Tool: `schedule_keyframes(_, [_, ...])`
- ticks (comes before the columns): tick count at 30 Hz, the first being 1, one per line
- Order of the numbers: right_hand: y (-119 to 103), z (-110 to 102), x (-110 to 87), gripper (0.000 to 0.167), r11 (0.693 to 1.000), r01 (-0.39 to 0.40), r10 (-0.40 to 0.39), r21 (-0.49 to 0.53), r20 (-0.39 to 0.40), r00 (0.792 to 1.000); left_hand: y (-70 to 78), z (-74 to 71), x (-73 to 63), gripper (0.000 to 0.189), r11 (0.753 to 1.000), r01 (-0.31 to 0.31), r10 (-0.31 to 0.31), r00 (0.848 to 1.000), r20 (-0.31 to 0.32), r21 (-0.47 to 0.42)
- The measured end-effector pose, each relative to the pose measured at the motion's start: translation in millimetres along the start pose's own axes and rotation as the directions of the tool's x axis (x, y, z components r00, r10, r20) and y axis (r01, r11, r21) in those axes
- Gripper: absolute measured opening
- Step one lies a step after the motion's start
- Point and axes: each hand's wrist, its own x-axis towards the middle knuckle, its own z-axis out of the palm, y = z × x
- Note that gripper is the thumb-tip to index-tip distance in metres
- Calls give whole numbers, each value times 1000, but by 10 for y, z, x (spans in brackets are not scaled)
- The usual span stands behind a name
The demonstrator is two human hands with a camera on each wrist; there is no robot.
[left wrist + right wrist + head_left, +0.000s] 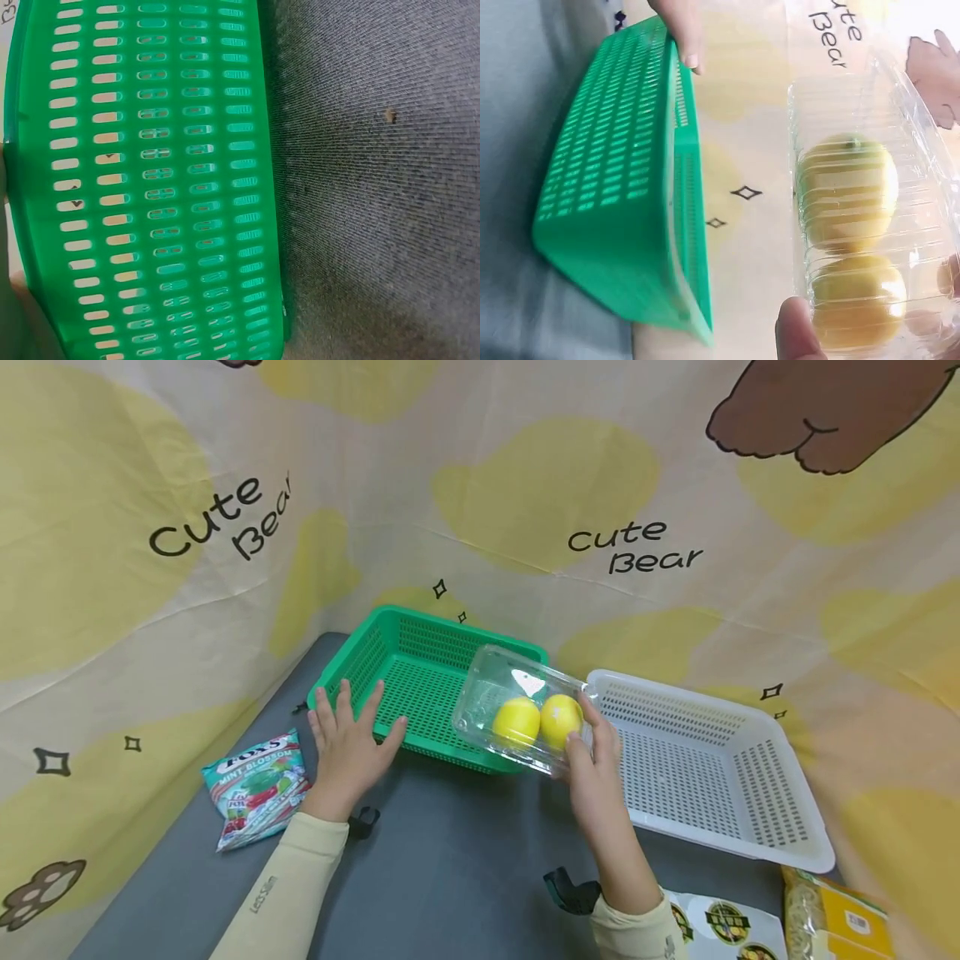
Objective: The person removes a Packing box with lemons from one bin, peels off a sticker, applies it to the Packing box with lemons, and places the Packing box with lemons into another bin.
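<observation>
My right hand (600, 785) grips the right end of a clear plastic box (487, 677), thumb on the near side. Two round yellow fruits (517, 722) lie inside the box, side by side toward that hand. The box is tilted and overlaps the right part of a green slotted basket (420, 685) in the head view; the right wrist view shows it raised beside the basket's rim. With fingers spread, my left hand (347, 752) is at the basket's near left rim and holds nothing. The basket's slotted wall (165, 187) fills much of the left wrist view.
A white slotted basket (795, 760) stands to the right. At the left lies a candy bag (258, 789). A yellow packet (843, 918) and a white sheet with round labels (727, 922) are at the front right. Printed cloth walls (510, 552) enclose the grey table (450, 860).
</observation>
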Motion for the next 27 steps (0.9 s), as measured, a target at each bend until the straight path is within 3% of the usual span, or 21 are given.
schedule_keyframes(7, [162,-207,-500,60,995,-51,49,-88,-27,998,-33,-4,-4,80,1000,-6,6,1000,-13,4])
schedule_keyframes(14, [541,-195,-937,57,990,-136,138,-33,49,989,-35,7,-20,80,1000,-8,8,1000,-7,-8])
schedule_keyframes(17, [732,-158,-1096,56,986,-159,160,-46,31,987,-21,18,-21,80,1000,-11,11,1000,-5,-8])
schedule_keyframes(20, [900,-128,-1202,55,987,-134,132,-94,-31,991,-4,20,-16,79,1000,-12,12,1000,-7,-10])
schedule_keyframes(23, [1041,-106,-1258,54,984,-56,44,-170,-76,996,12,15,-10,79,1000,-11,11,1000,-12,-10])
schedule_keyframes(27, [1158,-59,-1292,55,974,-20,7,-226,-60,998,31,10,-7,78,1000,-12,11,1000,-15,-13])
